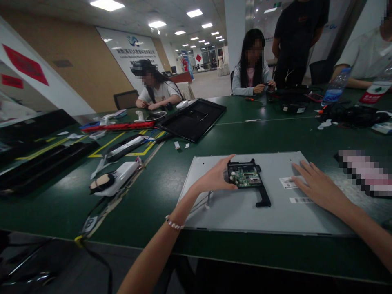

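A flat grey metal panel (pixel 226 216), which looks like the back of a display, lies on the green table in front of me. My left hand (pixel 216 175) grips the left side of a black plastic bracket (pixel 263 196) that frames a green circuit board (pixel 246 176). Thumb and fingers are spread along the bracket's edges, over the panel's middle. Whether the bracket rests on the panel or is slightly raised, I cannot tell. My right hand (pixel 321 188) lies flat on the panel's right part, fingers apart, beside a white label (pixel 288 183) and partly over a barcode sticker (pixel 298 200).
Beyond the panel lies a black monitor casing (pixel 196 118). To the left are a white device (pixel 122 177) with cables and a long black frame (pixel 43 163). A blurred-out pink object (pixel 366 171) is at right. Bottles (pixel 335 87) and people are across the table.
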A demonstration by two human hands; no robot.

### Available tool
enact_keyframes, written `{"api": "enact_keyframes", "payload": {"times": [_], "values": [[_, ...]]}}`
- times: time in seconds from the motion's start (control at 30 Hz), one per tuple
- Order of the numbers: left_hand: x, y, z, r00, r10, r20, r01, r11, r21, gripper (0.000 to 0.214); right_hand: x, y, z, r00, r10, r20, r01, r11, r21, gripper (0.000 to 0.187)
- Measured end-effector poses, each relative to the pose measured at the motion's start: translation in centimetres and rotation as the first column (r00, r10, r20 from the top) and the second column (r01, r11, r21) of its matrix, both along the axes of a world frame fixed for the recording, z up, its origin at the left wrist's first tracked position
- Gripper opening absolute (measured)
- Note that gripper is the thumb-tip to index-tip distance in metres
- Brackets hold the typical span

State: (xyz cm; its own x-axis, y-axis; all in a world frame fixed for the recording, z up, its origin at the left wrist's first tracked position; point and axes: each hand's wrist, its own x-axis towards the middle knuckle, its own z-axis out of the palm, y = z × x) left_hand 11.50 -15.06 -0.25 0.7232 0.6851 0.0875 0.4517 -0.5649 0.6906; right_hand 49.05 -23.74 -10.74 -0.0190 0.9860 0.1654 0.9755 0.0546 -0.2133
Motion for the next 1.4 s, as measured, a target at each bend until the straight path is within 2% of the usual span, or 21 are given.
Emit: {"api": "enact_keyframes", "payload": {"times": [0.17, 0.37, 0.6, 0.77, 0.83, 0.9, 0.97, 1.03, 1.13, 1.23, 1.33, 1.4], "values": [[1.0, -1.1, -0.1, 0.999, -0.013, -0.037, 0.013, 1.0, -0.022, 0.11, 0.2, -0.1, 0.0, 1.0, 0.006, 0.012, -0.006, 1.0, 0.004, 0.068], [0.9, -1.4, -0.4, 1.0, -0.01, -0.027, 0.009, 0.999, -0.037, 0.109, 0.4, -0.2, -0.2, 0.999, 0.028, 0.04, -0.03, 0.999, 0.042, 0.066], [1.0, -2.0, -0.2, 0.997, -0.051, -0.057, 0.047, 0.996, -0.071, 0.111, 1.0, -0.4, -0.3, 0.999, 0.027, 0.042, -0.028, 0.999, 0.02, 0.067], [-1.1, -1.1, 0.8, 0.979, -0.06, -0.197, 0.048, 0.997, -0.068, 0.119, 1.9, -0.1, -0.9, 0.999, 0.038, 0.035, -0.039, 0.999, 0.018, 0.068], [-3.0, 0.1, 1.2, 0.963, 0.007, -0.268, -0.023, 0.998, -0.057, 0.117, 2.1, -0.1, -1.0, 0.999, 0.041, 0.032, -0.041, 0.999, 0.017, 0.068], [-5.1, 1.4, 1.3, 0.935, 0.17, -0.311, -0.19, 0.981, -0.034, 0.106, 2.2, -0.2, -1.0, 0.999, 0.044, 0.029, -0.044, 0.999, 0.019, 0.068], [-7.0, 2.3, 1.2, 0.877, 0.364, -0.314, -0.39, 0.92, -0.023, 0.091, 2.2, -0.3, -0.9, 0.999, 0.045, 0.024, -0.046, 0.999, 0.026, 0.068], [-8.3, 2.8, 0.8, 0.831, 0.468, -0.303, -0.506, 0.86, -0.06, 0.081, 2.2, -0.3, -0.9, 0.999, 0.045, 0.019, -0.046, 0.998, 0.03, 0.068], [-8.9, 2.5, -0.1, 0.821, 0.499, -0.278, -0.546, 0.828, -0.126, 0.08, 2.3, -0.2, -1.0, 0.999, 0.044, 0.016, -0.044, 0.999, 0.029, 0.068], [-8.9, 2.2, -1.1, 0.81, 0.519, -0.273, -0.562, 0.819, -0.112, 0.081, 2.6, 0.0, -1.3, 0.998, 0.053, 0.023, -0.054, 0.998, 0.025, 0.068], [-8.9, 2.6, -2.2, 0.821, 0.49, -0.292, -0.525, 0.849, -0.051, 0.083, 2.4, 0.3, -0.8, 0.999, 0.053, 0.011, -0.054, 0.998, 0.015, 0.068], [-9.0, 3.0, -2.9, 0.831, 0.468, -0.3, -0.493, 0.87, -0.009, 0.087, 1.5, 0.5, 0.4, 0.998, 0.052, -0.032, -0.052, 0.998, 0.023, 0.069]]}}
